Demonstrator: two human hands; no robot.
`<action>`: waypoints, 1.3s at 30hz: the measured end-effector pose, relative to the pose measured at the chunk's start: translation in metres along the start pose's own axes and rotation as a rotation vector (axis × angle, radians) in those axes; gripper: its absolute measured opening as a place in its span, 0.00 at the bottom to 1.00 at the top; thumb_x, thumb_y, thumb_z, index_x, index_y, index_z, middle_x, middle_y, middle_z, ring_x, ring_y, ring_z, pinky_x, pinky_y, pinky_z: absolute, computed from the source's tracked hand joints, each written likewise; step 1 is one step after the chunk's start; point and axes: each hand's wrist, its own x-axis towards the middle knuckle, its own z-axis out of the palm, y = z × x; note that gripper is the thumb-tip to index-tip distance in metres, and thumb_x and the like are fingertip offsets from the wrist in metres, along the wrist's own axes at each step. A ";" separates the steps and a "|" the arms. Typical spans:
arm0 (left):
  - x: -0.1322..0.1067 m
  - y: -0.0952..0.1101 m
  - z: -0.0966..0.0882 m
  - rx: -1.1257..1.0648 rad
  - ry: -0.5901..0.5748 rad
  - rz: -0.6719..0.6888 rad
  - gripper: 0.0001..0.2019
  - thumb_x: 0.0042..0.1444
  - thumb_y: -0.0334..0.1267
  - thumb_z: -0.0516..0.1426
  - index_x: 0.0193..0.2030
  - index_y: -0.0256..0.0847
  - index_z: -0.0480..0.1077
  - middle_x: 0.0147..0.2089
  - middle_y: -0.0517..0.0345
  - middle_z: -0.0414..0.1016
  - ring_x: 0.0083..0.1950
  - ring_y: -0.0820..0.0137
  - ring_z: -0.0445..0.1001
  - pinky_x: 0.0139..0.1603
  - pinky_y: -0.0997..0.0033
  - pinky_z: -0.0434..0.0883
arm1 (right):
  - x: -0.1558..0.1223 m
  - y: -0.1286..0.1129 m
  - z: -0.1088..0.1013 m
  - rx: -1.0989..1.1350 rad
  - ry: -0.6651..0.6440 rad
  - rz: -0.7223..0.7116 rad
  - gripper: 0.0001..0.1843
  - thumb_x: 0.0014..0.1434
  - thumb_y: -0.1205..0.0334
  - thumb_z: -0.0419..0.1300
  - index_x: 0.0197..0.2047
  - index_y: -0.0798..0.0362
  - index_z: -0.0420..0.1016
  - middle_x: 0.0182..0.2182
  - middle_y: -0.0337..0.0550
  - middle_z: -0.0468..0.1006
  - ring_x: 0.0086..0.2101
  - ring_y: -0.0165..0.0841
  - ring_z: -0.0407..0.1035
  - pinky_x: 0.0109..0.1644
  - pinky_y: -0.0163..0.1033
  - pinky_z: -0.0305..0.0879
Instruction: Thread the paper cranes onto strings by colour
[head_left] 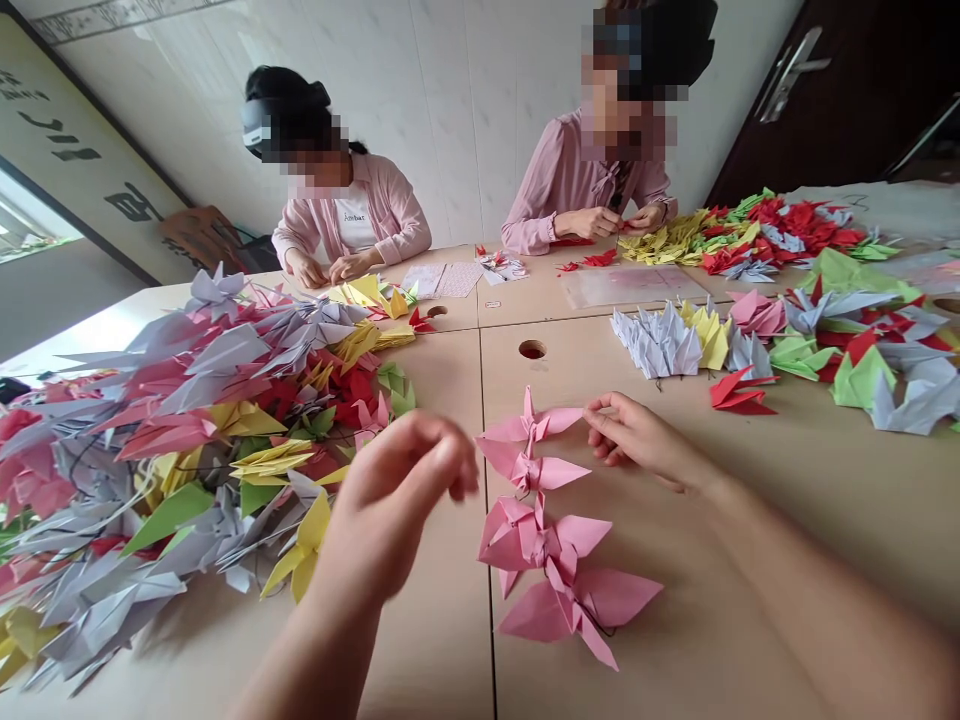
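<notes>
A string of pink folded paper cranes (547, 540) lies in a line on the table in front of me, joined by a dark thread. The farthest pink paper crane (529, 425) has its wings spread to both sides. My right hand (645, 440) pinches the tip of that crane's right wing between thumb and fingers. On the other side, my left hand (405, 490) hovers just left of the cranes with its fingers curled down. It is smeared by motion, and whether anything is between its fingertips is hidden.
A large heap of coloured paper cranes (225, 400) fills the left side. More cranes (862, 330) lie at the right, with another pile (787, 235) behind them. Two people (341, 205) in pink shirts handle paper across the table, which has a round hole (532, 349).
</notes>
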 end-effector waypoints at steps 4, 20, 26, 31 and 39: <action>0.044 -0.042 0.009 0.286 0.058 0.012 0.13 0.54 0.49 0.57 0.31 0.41 0.66 0.25 0.62 0.66 0.25 0.74 0.63 0.25 0.75 0.60 | -0.008 -0.010 -0.008 -0.170 -0.131 0.027 0.28 0.55 0.35 0.52 0.29 0.55 0.66 0.23 0.40 0.71 0.23 0.27 0.66 0.23 0.31 0.60; 0.054 -0.073 0.010 -0.147 -0.071 -0.220 0.17 0.46 0.42 0.63 0.39 0.41 0.62 0.23 0.68 0.66 0.24 0.78 0.64 0.27 0.80 0.60 | -0.022 -0.023 0.008 -0.266 -0.382 0.043 0.21 0.55 0.43 0.58 0.25 0.54 0.69 0.22 0.40 0.72 0.24 0.27 0.65 0.23 0.30 0.54; 0.055 -0.075 0.009 -0.106 -0.115 -0.247 0.17 0.45 0.42 0.64 0.39 0.40 0.63 0.22 0.67 0.68 0.22 0.78 0.65 0.26 0.80 0.59 | -0.017 -0.015 -0.002 -0.270 -0.387 0.096 0.25 0.54 0.39 0.56 0.25 0.55 0.69 0.22 0.41 0.72 0.23 0.27 0.64 0.21 0.29 0.52; 0.054 -0.076 0.010 -0.004 -0.140 -0.235 0.16 0.46 0.42 0.63 0.39 0.41 0.63 0.22 0.67 0.68 0.22 0.77 0.65 0.26 0.79 0.60 | -0.018 -0.016 -0.006 -0.273 -0.382 0.125 0.24 0.54 0.40 0.57 0.25 0.55 0.68 0.22 0.41 0.72 0.22 0.25 0.62 0.22 0.30 0.52; 0.051 -0.072 0.012 0.145 -0.161 -0.214 0.11 0.49 0.39 0.59 0.39 0.41 0.65 0.21 0.66 0.68 0.23 0.75 0.66 0.25 0.77 0.61 | -0.017 -0.016 -0.004 -0.265 -0.373 0.123 0.24 0.54 0.40 0.57 0.26 0.56 0.69 0.22 0.39 0.71 0.21 0.24 0.62 0.21 0.29 0.53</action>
